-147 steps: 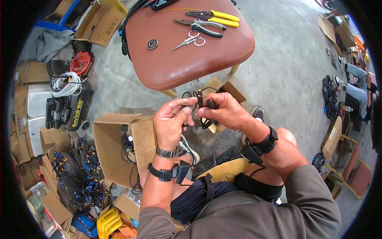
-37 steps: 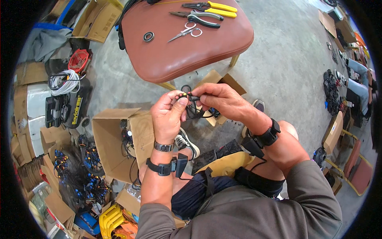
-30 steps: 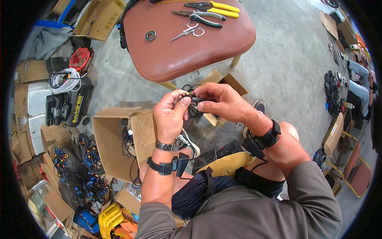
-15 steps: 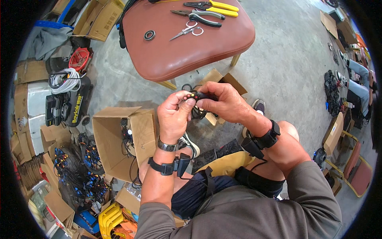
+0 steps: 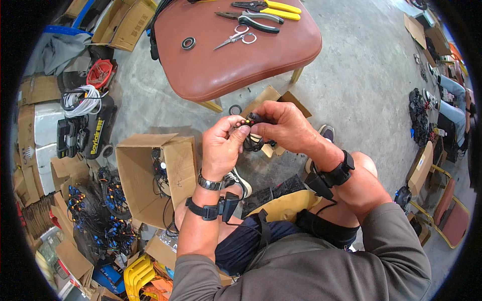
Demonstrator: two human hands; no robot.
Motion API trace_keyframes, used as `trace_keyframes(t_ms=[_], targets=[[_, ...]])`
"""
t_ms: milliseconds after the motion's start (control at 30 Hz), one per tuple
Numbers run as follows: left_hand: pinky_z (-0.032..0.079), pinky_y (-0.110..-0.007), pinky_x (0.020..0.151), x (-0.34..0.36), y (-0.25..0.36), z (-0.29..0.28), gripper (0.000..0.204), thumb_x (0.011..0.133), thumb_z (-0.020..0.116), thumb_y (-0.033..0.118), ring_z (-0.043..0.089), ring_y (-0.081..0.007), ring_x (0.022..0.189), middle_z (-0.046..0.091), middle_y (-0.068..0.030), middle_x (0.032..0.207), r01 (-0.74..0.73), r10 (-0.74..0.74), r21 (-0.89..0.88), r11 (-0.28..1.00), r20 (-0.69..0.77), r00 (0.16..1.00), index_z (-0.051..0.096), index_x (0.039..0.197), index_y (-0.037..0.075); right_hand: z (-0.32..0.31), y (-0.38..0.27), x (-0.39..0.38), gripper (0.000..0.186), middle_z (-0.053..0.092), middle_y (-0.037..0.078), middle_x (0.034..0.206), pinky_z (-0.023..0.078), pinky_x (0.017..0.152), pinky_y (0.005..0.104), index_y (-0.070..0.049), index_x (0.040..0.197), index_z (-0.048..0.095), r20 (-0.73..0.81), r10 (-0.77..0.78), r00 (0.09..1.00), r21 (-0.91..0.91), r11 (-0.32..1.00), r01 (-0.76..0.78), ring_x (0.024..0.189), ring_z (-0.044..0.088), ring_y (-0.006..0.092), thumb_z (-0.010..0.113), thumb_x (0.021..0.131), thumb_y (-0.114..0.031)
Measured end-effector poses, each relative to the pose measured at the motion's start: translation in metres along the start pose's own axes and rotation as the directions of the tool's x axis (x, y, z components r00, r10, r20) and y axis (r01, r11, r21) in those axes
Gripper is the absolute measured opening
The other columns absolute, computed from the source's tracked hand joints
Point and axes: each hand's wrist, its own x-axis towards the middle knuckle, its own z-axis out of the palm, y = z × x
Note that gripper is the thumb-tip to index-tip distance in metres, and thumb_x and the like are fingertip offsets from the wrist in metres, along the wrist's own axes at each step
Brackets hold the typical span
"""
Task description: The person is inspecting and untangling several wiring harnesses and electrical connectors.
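Observation:
In front of me, between my knees, both hands hold a bundle of thin black cable (image 5: 253, 144). My left hand (image 5: 222, 143) pinches wire ends with small red and yellow tips (image 5: 248, 122) between thumb and fingers. Close against it, my right hand (image 5: 287, 126) is closed on the dark part of the same cable, its fingertips almost touching the left thumb. Loops of the cable hang below the fingers. What exactly lies inside the right fingers is hidden.
A brown padded seat (image 5: 226, 75) ahead bears scissors (image 5: 236, 37), grey-handled pliers (image 5: 258, 23), yellow-handled wire strippers (image 5: 276, 10) and a black ring (image 5: 188, 43). Open cardboard boxes stand at left (image 5: 145, 170) and beyond my hands (image 5: 296, 105). Tangled cables (image 5: 100, 215) lie lower left.
My right hand has turned slightly and its fingers have drawn in nearer the coloured tips. A cable loop above the hands has dropped away, showing a dark round thing on the floor.

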Motion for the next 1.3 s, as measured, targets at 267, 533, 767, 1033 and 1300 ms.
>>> trace_keyframes(t_ms=[267, 533, 767, 1033, 1300], targets=[[0.044, -0.022, 0.059, -0.002, -0.003, 0.003, 0.013, 0.098, 0.069, 0.009, 0.053, -0.0026, 0.067, 0.063, 0.0051, 0.076, 0.006, -0.007, 0.027, 1.0, 0.056, 0.998, 0.068, 0.109, 0.002, -0.002, -0.009, 0.0, 0.031, 0.071, 0.009, 0.095, 0.055, 0.068, 0.0278, 0.006, 0.118, 0.061, 0.041, 0.035, 0.999, 0.014, 0.999, -0.036, 0.079, 0.064, 0.0104, 0.069, 0.09, -0.004], [0.049, -0.022, 0.074, -0.001, -0.007, 0.01, 0.038, 0.097, 0.069, 0.006, 0.057, -0.0049, 0.081, 0.068, 0.0017, 0.09, -0.105, 0.102, 0.048, 0.993, 0.071, 0.992, 0.061, 0.134, 0.002, -0.006, -0.009, 0.003, 0.029, 0.068, 0.005, 0.087, 0.051, 0.067, 0.0271, 0.004, 0.107, 0.06, 0.061, -0.002, 0.998, -0.054, 0.999, 0.005, 0.079, 0.061, 0.0091, 0.076, 0.088, -0.011], [0.045, -0.021, 0.073, -0.006, 0.0, 0.01, 0.06, 0.097, 0.07, 0.008, 0.045, -0.0044, 0.077, 0.05, 0.008, 0.079, -0.044, 0.019, 0.183, 0.982, 0.134, 0.991, 0.047, 0.152, 0.008, -0.006, -0.009, -0.001, 0.032, 0.068, -0.001, 0.092, 0.051, 0.075, 0.0267, 0.001, 0.111, 0.065, 0.113, -0.111, 0.987, -0.131, 0.983, 0.125, 0.086, 0.056, 0.0051, 0.079, 0.091, -0.019], [0.051, -0.023, 0.077, -0.006, 0.001, 0.011, 0.07, 0.097, 0.07, 0.01, 0.059, -0.0067, 0.087, 0.065, 0.0002, 0.101, 0.038, -0.015, -0.084, 0.996, 0.258, 0.966, 0.035, 0.157, 0.004, -0.004, -0.009, -0.001, 0.028, 0.069, 0.004, 0.085, 0.052, 0.07, 0.0297, 0.001, 0.11, 0.067, 0.156, -0.112, 0.981, -0.108, 0.986, 0.129, 0.079, 0.057, 0.0069, 0.073, 0.095, -0.021], [0.055, -0.026, 0.086, -0.007, 0.012, 0.014, 0.076, 0.09, 0.067, -0.011, 0.064, -0.0092, 0.096, 0.071, -0.0037, 0.103, 0.16, -0.078, -0.307, 0.938, 0.263, 0.962, 0.034, 0.157, 0.004, -0.004, -0.01, 0.0, 0.025, 0.063, 0.005, 0.075, 0.049, 0.064, 0.0319, 0.001, 0.102, 0.065, 0.087, -0.115, 0.99, -0.215, 0.968, 0.131, 0.072, 0.053, 0.0087, 0.071, 0.095, -0.023]])
